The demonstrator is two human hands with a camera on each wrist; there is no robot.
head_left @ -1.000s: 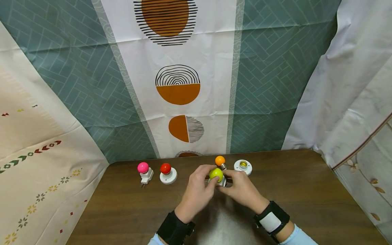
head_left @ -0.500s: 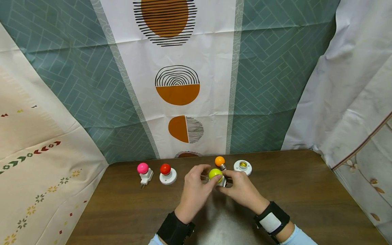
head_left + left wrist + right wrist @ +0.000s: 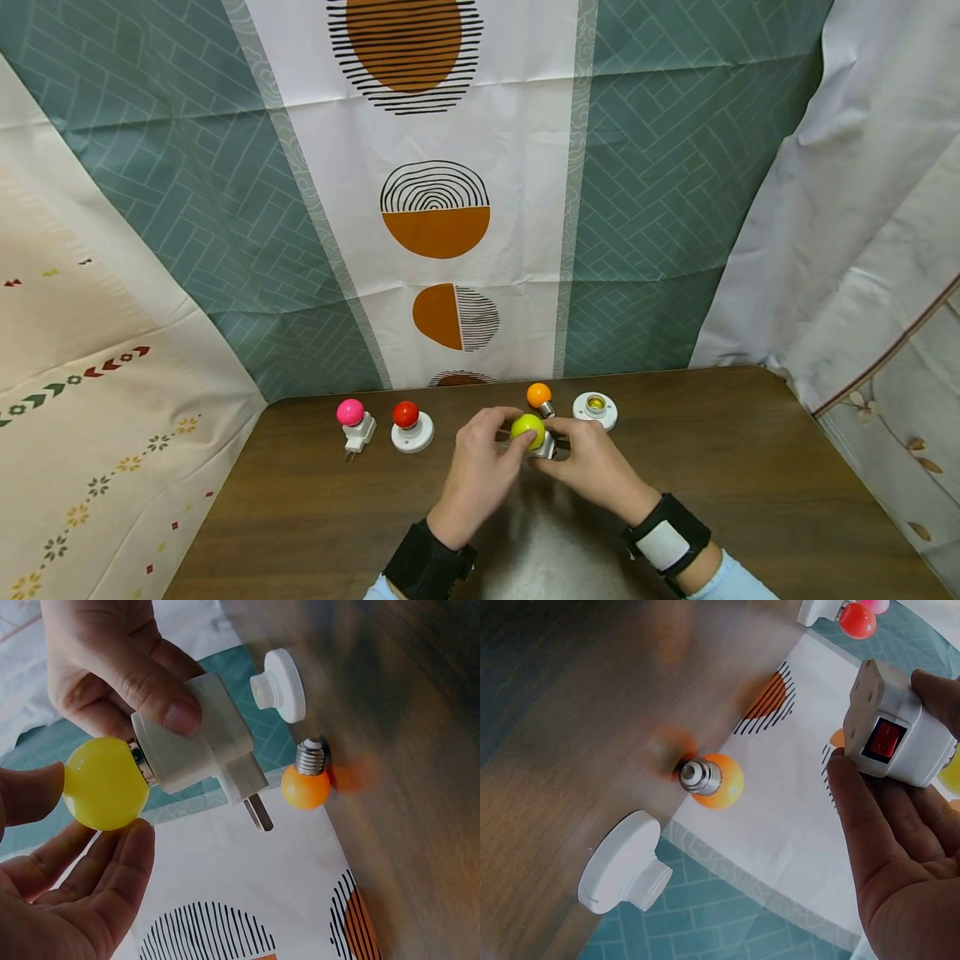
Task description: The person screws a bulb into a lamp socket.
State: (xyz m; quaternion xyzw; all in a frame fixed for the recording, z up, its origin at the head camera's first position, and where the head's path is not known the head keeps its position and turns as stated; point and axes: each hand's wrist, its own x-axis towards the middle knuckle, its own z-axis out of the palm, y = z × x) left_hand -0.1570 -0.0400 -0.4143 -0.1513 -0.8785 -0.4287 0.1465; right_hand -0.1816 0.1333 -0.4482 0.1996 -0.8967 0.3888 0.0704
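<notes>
A yellow-green bulb (image 3: 528, 431) sits at the mouth of a white plug-in lamp socket (image 3: 196, 735), a little of its metal base showing between them. My left hand (image 3: 480, 475) has its thumb and fingertips around the bulb's round glass. On the other side my right hand (image 3: 596, 467) grips the socket's body, thumb on one face and fingers on the opposite one. The socket's flat metal prong points away in the left wrist view, and its red switch (image 3: 886, 739) faces the right wrist camera. Both are held above the table.
Behind the hands lies an orange bulb (image 3: 538, 395), with a round white lamp base (image 3: 596, 408) to its right. To the left are a red bulb (image 3: 406, 413) in a round base and a pink bulb (image 3: 350, 411) in a plug-in socket. Curtains hang behind the wooden table (image 3: 300, 517).
The left fingers have shifted slightly around the yellow-green bulb, loosening to the left and then coming back toward it. The right hand and the socket stay almost still.
</notes>
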